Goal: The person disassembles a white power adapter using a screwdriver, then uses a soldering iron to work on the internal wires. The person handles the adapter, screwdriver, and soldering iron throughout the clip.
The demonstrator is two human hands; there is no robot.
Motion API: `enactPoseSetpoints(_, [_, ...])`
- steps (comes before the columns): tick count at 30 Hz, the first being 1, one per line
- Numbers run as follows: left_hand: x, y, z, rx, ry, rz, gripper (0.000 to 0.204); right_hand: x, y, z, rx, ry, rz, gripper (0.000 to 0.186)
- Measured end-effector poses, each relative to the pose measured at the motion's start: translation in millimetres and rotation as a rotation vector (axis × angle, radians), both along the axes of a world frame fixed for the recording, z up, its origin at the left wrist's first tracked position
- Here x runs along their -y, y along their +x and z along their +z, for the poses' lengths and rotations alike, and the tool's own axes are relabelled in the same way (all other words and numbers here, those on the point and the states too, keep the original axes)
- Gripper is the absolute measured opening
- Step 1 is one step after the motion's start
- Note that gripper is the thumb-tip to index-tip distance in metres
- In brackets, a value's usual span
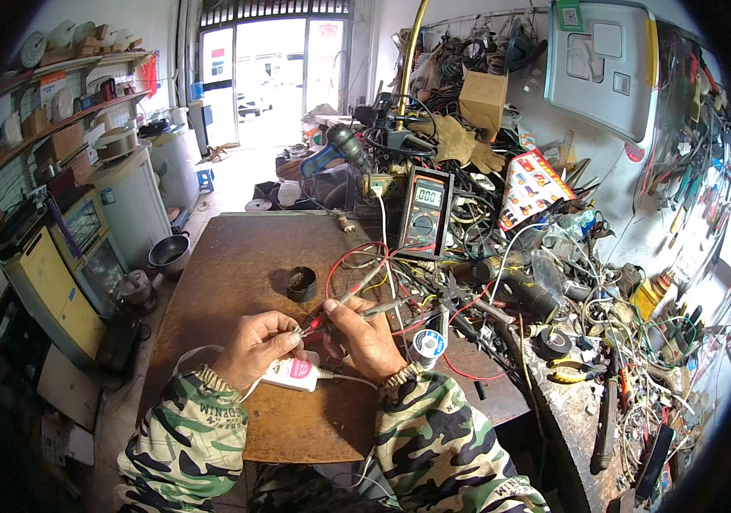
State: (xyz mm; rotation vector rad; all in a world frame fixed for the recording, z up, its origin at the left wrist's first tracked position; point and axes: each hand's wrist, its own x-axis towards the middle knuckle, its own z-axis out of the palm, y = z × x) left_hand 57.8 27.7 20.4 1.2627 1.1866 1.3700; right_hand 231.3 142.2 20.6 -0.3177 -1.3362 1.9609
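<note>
My left hand (256,349) is closed in a pinch on a small part that its fingertips mostly hide. Close beside it, my right hand (367,340) is closed around a red multimeter probe (317,320), whose tip points at the left fingertips. A second, darker probe (387,305) also passes through the right hand's fingers. Just below the hands lies a white adapter-like box (290,374) with a pink label and a white cord. A multimeter (424,214) stands upright at the table's far right, its display lit. Red leads run from it toward the probes.
A small black cup (301,284) sits on the brown wooden table (211,295) beyond my hands. A solder spool (428,344) stands right of my right wrist. Tangled cables, black tape (553,343) and yellow-handled pliers (577,371) crowd the right side.
</note>
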Motion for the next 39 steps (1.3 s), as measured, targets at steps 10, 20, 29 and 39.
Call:
enactPoseSetpoints(10, [3, -1, 3, -0.025, 0.007, -0.01, 0.02, 0, -2, -2, 0.015, 0.045, 0.004, 0.027])
enactPoseSetpoints(20, [6, -2, 4, -0.037, -0.001, 0.029, 0.017, 1, -5, -4, 0.023, 0.053, -0.008, 0.028])
enactPoseSetpoints(29, [3, -1, 1, -0.019, 0.013, 0.002, 0.017, 5, 0, 6, 0.031, 0.018, -0.042, 0.026])
enactPoseSetpoints(39, [3, -1, 2, -0.013, 0.013, 0.02, 0.019, 4, 0, 5, 0.034, -0.001, -0.035, 0.025])
